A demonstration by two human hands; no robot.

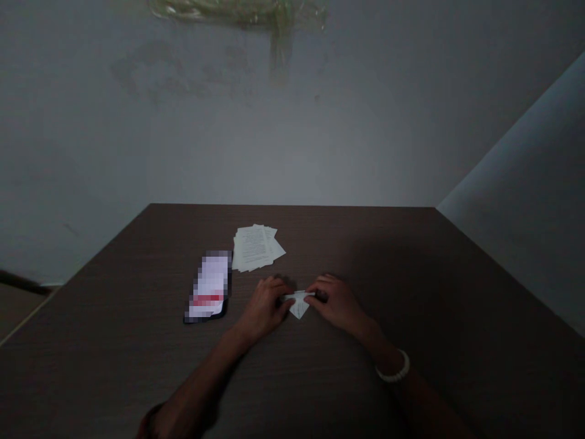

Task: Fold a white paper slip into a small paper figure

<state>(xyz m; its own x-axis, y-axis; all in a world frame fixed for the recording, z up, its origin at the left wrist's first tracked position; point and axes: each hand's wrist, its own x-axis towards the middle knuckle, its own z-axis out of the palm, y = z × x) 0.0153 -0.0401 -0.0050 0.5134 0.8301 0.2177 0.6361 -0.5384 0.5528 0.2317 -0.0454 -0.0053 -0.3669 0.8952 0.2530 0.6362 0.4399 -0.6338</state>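
My left hand (265, 310) and my right hand (334, 302) meet over a small folded piece of white paper (298, 306) near the middle of the table. Fingertips of both hands pinch its upper edge from opposite sides, and its pointed lower end rests toward the tabletop. A loose stack of printed paper sheets (256, 247) lies beyond my left hand, not touching it. A white beaded bracelet (393, 367) circles my right wrist.
A smartphone (208, 286) with a pixelated screen lies left of my left hand. The dark wood-grain table (388, 268) meets a grey wall along its far edge. A dark strip shows low at the left.
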